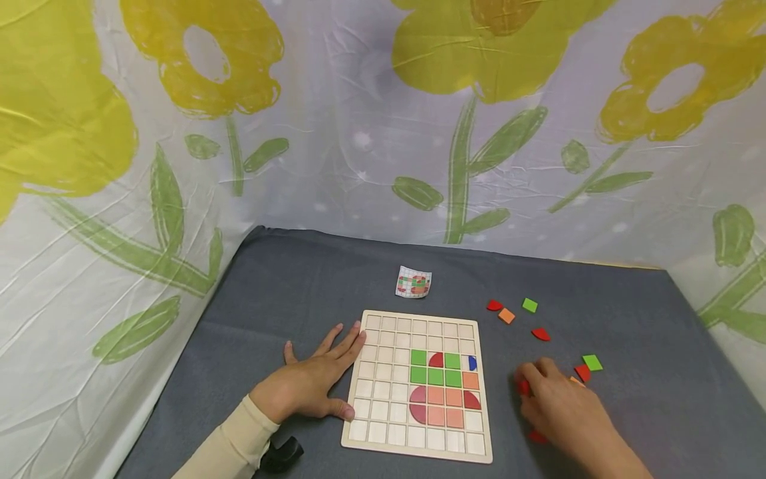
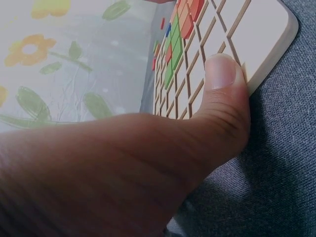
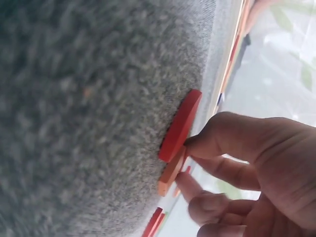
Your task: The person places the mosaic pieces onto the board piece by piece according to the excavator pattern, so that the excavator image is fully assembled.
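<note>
A wooden grid board [image 1: 374, 432] lies on the table, with green, red, orange, pink and blue tiles set in its right half. My left hand [image 1: 311, 382] is spread at the board's left edge, and its thumb [image 2: 221, 74] rests on the rim in the left wrist view. To the right of the board, my right hand [image 1: 562, 406] has its fingers bent low over loose pieces. Its thumb and index finger pinch a red piece [image 1: 524, 387], partly hidden by them. An orange tile [image 3: 169, 178] and a curved red piece [image 3: 180, 127] lie close to those fingertips.
A small printed pattern card [image 1: 413, 282] lies behind the board. Loose tiles are scattered on the right, including a green square [image 1: 530, 305], an orange square [image 1: 506, 316] and a red curved piece [image 1: 541, 334]. A black curved object [image 1: 282, 455] is beside the left wrist. A flowered curtain hangs behind.
</note>
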Action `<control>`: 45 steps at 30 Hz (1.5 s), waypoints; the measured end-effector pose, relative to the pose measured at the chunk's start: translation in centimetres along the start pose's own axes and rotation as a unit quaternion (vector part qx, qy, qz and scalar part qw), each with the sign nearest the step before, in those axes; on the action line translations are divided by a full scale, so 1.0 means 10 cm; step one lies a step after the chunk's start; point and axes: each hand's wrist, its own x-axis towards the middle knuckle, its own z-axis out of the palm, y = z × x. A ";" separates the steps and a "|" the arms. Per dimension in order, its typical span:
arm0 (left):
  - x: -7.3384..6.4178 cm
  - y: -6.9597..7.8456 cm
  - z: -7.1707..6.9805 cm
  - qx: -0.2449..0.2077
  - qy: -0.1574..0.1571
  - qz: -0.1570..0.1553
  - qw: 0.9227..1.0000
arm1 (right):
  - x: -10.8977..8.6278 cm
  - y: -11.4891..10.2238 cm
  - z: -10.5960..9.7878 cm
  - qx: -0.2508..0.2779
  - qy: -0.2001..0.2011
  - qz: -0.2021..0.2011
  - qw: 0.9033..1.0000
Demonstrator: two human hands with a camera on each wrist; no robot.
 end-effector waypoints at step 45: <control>-0.03 0.02 -0.01 0.002 -0.002 0.000 1.000 | -0.19 -0.64 0.07 0.040 0.034 -0.125 0.991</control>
